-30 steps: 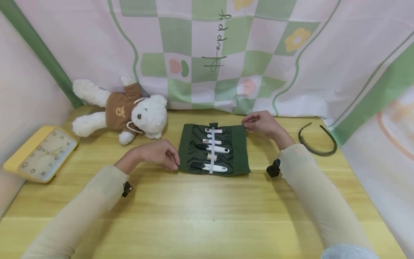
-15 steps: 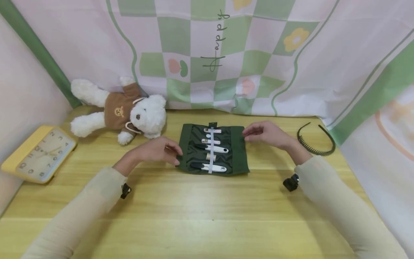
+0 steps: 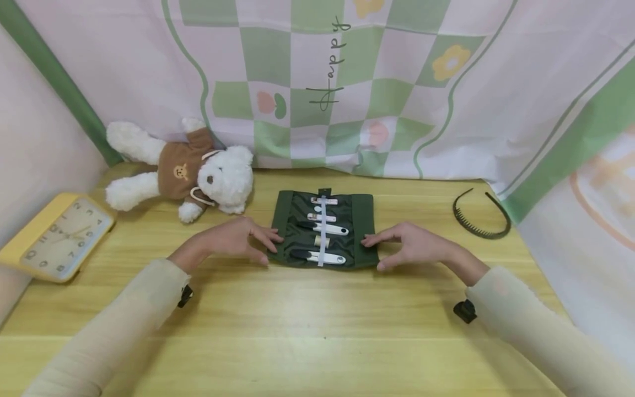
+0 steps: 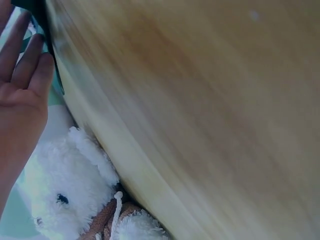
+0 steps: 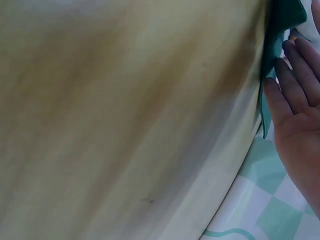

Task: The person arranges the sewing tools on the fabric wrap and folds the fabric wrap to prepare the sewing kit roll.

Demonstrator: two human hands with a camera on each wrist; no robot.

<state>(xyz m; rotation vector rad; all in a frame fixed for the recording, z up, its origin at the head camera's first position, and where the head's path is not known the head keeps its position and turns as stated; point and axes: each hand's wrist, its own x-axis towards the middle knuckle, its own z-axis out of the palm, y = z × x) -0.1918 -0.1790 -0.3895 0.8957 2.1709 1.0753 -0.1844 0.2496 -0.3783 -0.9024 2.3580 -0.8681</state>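
A dark green fabric roll-up case (image 3: 363, 212) lies spread out on the wooden table. Down its middle runs a pale strap (image 3: 323, 227) that crosses several small items, among them white tools with black ends (image 3: 333, 258) and a beige spool-like piece (image 3: 322, 241). My left hand (image 3: 233, 240) is at the case's left edge, its fingertips right over the lower-left side. At the lower-right corner is my right hand (image 3: 416, 243), thumb and fingers spread, fingertips at the fabric. Both wrist views show the fingers mostly straight, beside the green cloth's edge (image 5: 270, 55).
A white plush bear (image 3: 225, 179) in a brown hoodie lies at the back left. A yellow clock (image 3: 64, 237) leans at the table's left side. On the right rests a black toothed headband (image 3: 488, 234). A checkered curtain (image 3: 312, 99) hangs along the back edge.
My right hand has let go of the case's upper-right corner and come down to its lower-right corner. My left fingers have straightened and shifted onto the left edge.
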